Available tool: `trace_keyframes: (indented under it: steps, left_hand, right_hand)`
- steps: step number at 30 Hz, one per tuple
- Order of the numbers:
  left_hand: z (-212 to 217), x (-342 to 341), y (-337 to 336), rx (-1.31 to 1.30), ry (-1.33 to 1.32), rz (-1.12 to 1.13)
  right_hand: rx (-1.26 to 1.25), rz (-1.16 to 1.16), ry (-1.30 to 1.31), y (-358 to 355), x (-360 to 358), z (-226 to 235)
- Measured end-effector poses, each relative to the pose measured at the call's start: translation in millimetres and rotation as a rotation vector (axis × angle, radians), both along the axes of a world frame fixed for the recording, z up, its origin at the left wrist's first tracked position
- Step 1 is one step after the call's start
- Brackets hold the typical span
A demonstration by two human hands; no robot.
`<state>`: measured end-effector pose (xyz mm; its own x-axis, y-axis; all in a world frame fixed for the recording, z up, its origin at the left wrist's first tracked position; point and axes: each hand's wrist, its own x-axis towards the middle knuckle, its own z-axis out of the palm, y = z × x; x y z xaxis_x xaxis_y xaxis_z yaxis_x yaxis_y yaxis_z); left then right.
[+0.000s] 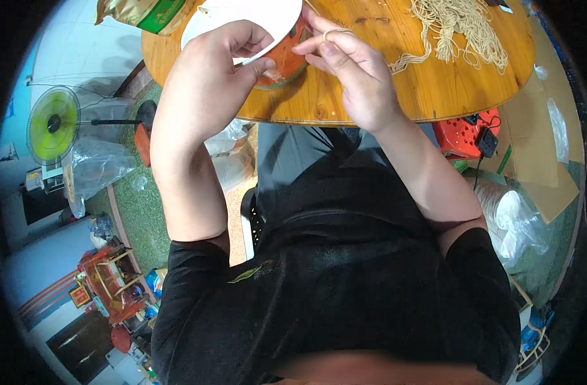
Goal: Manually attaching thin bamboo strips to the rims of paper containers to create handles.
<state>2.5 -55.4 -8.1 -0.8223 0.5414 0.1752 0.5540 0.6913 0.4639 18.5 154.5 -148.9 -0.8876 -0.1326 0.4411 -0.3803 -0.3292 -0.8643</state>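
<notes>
My left hand [232, 58] is closed at the near rim of a white round dish-like piece [242, 14], which tilts over the table. Its thumb lies below the rim, and the other fingers curl partly out of sight. To the right, my right hand [357, 74] has a thin beige cord [337, 31] looped over a finger, with the thumb pressed close to it. Between and below the hands lies an orange-red round thing [284, 69] with a clear-looking edge; the white piece covers much of it, so its kind is unclear.
A loose heap of beige cord [463, 29] lies at the right of the round wooden table [409, 96]. A tan and green bag [155, 14] stands at the far left. Below are a red plastic stool or basket [457, 138], a fan [53, 125] and flattened cardboard [530, 144].
</notes>
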Motion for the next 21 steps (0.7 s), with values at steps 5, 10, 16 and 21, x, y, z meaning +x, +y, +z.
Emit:
trace_keyframes:
  steps: [5, 10, 16, 21]
  left_hand:
    - [-2, 3, -1, -0.015, -0.003, -0.018]
    - [-7, 5, 6, -0.010, -0.063, 0.022]
    - [-14, 3, 7, 0.013, -0.082, 0.071]
    - [-25, 3, 10, 0.115, 0.074, 0.062]
  right_hand:
    - [0.024, 0.000, 0.071, 2, 3, 0]
    - [0.112, -0.090, 0.226, 0, 7, -1]
    - [0.158, -0.273, 0.293, -8, 19, 6]
    - [0.239, -0.319, 0.204, -10, 27, 8]
